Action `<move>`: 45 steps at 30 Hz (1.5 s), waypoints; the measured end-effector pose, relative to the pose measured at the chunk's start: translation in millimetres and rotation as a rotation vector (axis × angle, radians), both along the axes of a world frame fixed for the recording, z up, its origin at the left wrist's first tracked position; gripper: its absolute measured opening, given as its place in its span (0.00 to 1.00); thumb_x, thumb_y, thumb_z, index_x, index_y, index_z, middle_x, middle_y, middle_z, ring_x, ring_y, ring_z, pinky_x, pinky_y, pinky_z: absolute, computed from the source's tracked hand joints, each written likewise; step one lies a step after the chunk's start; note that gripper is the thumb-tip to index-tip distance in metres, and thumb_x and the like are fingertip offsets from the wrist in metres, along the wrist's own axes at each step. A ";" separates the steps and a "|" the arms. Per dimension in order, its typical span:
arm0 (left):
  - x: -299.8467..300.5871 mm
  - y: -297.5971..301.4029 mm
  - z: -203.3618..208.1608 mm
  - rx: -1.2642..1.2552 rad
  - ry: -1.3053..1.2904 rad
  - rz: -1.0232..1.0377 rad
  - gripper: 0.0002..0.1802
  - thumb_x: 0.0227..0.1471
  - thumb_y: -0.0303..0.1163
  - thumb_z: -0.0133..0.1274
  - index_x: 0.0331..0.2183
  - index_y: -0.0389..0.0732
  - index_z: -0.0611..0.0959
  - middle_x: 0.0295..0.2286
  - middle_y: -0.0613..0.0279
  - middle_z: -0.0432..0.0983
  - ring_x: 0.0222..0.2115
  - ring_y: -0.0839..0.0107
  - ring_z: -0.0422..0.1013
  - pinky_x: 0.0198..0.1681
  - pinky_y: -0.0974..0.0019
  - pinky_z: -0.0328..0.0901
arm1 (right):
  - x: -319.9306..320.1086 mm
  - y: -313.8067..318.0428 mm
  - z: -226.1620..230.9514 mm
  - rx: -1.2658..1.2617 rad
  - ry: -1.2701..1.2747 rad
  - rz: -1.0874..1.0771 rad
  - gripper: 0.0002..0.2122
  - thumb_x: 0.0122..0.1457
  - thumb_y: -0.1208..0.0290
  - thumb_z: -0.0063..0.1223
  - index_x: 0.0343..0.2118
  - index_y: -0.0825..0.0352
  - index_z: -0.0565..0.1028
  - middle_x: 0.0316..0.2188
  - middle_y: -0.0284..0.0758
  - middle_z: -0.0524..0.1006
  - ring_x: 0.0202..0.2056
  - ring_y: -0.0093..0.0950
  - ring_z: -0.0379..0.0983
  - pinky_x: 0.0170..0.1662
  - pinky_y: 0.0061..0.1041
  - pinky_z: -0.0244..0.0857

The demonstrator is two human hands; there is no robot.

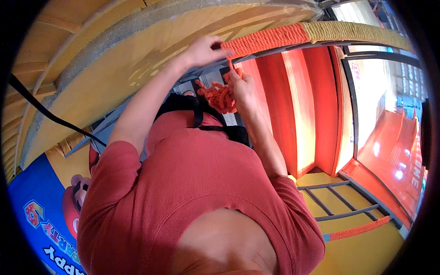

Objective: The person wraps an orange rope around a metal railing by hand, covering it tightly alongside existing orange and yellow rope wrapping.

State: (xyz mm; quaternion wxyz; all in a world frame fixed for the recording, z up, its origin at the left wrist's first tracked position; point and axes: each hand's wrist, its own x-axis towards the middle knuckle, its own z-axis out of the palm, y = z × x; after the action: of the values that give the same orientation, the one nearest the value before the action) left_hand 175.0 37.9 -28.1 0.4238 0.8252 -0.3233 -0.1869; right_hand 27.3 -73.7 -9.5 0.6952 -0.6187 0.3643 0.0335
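A curved rail runs across the top, wound tightly with orange cord (pixel 270 39) and, farther right, with tan cord (pixel 353 34). At the left end of the orange winding, my left hand (pixel 203 50) curls its fingertips against the cord beside the rail. Just below the rail, my right hand (pixel 243 88) is closed on the loose orange cord, and a short length runs up from it to the winding. A tangled orange bundle (pixel 217 96) hangs beside my right hand, partly covered by its fingers.
A large yellow curved structure (pixel 114 55) rises beyond the rail. Red and yellow panels (pixel 293 105) stand right of my hands. A grey metal frame (pixel 339 199) and another orange-wrapped bar (pixel 360 229) are lower right. A black strap (pixel 50 117) crosses the left side, above a blue poster (pixel 39 197).
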 end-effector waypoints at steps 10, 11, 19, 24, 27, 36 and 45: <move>-9.0 -42.7 -5.1 0.205 -0.061 0.142 0.20 0.28 0.34 0.61 0.30 0.36 0.82 0.28 0.42 0.79 0.32 0.47 0.76 0.37 0.52 0.71 | 1.0 10.7 18.6 0.052 0.018 -0.067 0.16 0.65 0.63 0.46 0.27 0.71 0.73 0.20 0.28 0.68 0.19 0.17 0.61 0.23 0.20 0.57; -7.0 -43.7 -7.0 0.203 -0.057 0.116 0.21 0.27 0.33 0.61 0.31 0.37 0.83 0.28 0.44 0.79 0.32 0.48 0.76 0.37 0.53 0.71 | 0.4 11.3 18.9 0.078 0.001 -0.080 0.15 0.65 0.63 0.46 0.27 0.70 0.72 0.18 0.26 0.66 0.18 0.16 0.58 0.22 0.19 0.53; 9.8 -35.9 -16.0 -0.056 0.237 -0.147 0.23 0.27 0.33 0.64 0.31 0.33 0.81 0.27 0.50 0.80 0.30 0.60 0.76 0.36 0.60 0.70 | -4.2 16.8 26.9 -0.017 0.016 -0.025 0.12 0.64 0.67 0.48 0.27 0.69 0.73 0.15 0.22 0.63 0.15 0.14 0.54 0.18 0.17 0.46; 10.0 -32.6 -29.4 -0.200 0.183 -0.137 0.31 0.34 0.41 0.69 0.39 0.33 0.80 0.33 0.53 0.80 0.34 0.66 0.75 0.40 0.65 0.69 | 1.3 7.7 56.7 -0.210 0.112 0.367 0.11 0.62 0.71 0.47 0.26 0.72 0.72 0.17 0.31 0.71 0.18 0.19 0.68 0.22 0.19 0.61; 9.4 -15.1 -41.3 -0.374 0.350 -0.090 0.30 0.42 0.40 0.67 0.45 0.34 0.78 0.40 0.56 0.78 0.40 0.68 0.74 0.47 0.65 0.67 | 3.5 6.3 63.3 -0.358 0.108 0.484 0.09 0.61 0.75 0.45 0.26 0.74 0.72 0.20 0.35 0.76 0.21 0.22 0.74 0.25 0.21 0.67; -35.8 13.2 -39.4 -0.332 -0.138 0.165 0.30 0.44 0.38 0.63 0.49 0.38 0.76 0.43 0.50 0.76 0.43 0.53 0.73 0.46 0.59 0.69 | 44.0 4.9 76.8 -0.158 0.087 0.625 0.11 0.62 0.76 0.40 0.31 0.77 0.74 0.23 0.47 0.79 0.26 0.31 0.80 0.27 0.27 0.72; -41.1 4.4 -33.3 -0.320 0.135 0.262 0.17 0.44 0.36 0.60 0.37 0.39 0.83 0.32 0.47 0.77 0.33 0.50 0.74 0.36 0.60 0.69 | 136.5 36.2 138.1 -1.531 0.030 1.628 0.14 0.47 0.67 0.61 0.28 0.74 0.77 0.22 0.36 0.78 0.28 0.35 0.79 0.31 0.29 0.73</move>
State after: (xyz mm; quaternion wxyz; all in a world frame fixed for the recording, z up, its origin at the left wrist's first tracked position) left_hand 133.9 42.4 -61.5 0.5909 0.7679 -0.2097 -0.1312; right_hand 163.8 -37.5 128.6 -0.1030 -0.9372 -0.2167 0.2531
